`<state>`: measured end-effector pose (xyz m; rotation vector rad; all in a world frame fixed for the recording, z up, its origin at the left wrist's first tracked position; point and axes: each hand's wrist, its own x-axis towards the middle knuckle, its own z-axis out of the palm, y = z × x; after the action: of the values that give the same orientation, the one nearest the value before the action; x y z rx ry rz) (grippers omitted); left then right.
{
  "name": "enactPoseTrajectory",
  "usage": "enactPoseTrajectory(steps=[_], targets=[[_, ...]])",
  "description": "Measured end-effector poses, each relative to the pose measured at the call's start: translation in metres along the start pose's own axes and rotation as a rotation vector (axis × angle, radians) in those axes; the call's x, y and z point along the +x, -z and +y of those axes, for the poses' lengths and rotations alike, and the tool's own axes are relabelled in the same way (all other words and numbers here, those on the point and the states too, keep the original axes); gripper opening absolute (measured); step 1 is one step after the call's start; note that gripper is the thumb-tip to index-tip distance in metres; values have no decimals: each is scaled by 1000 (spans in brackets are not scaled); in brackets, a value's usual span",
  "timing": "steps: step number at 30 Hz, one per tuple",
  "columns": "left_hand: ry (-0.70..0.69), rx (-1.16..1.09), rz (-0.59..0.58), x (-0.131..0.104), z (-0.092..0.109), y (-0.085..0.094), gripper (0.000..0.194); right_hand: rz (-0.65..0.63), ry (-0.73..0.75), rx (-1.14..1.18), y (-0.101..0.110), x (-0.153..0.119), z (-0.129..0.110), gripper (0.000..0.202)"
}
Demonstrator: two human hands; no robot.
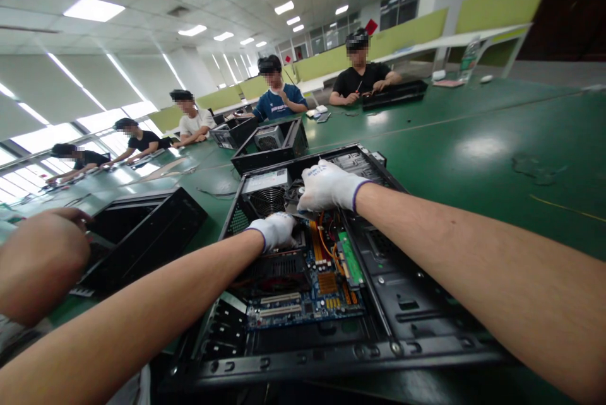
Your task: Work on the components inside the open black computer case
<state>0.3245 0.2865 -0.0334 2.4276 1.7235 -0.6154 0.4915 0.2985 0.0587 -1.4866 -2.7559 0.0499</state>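
Observation:
An open black computer case (392, 348) lies on its side before me. Inside it are a blue motherboard (331, 307), a silver power supply (267, 181) with a black fan grille, and a green circuit board (350, 260). My left hand (277, 230), in a white glove, reaches down over the motherboard below the power supply; its fingers are curled and their tips hidden. Beside the power supply, my gloved right hand (326, 186) is closed next to dark bundled cables (294, 192). What either hand grips is hidden. Orange and yellow wires (326, 238) run below the right hand.
Another black case (146, 234) stands at left, by a co-worker's blurred hand (47, 253). A further open case (272, 143) sits beyond mine. Several people work along the green table (473, 146). A plastic bottle (470, 58) stands at the far right, and a thin yellow wire (568, 208) lies nearer.

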Motion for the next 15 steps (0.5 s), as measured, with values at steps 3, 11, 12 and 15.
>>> enactPoseTrajectory(steps=[3, 11, 12, 15], targets=[[-8, -16, 4, 0, -1, 0, 66, 2, 11, -8, 0, 0, 0, 61], [-33, -45, 70, -4, -3, -3, 72, 19, 33, -36, -4, 1, 1, 63], [-38, -45, 71, -5, -3, -3, 71, 14, 33, -38, -4, 1, 1, 64], [-51, -41, 61, -6, 0, -2, 67, -1, 37, -53, -2, 0, 0, 63]])
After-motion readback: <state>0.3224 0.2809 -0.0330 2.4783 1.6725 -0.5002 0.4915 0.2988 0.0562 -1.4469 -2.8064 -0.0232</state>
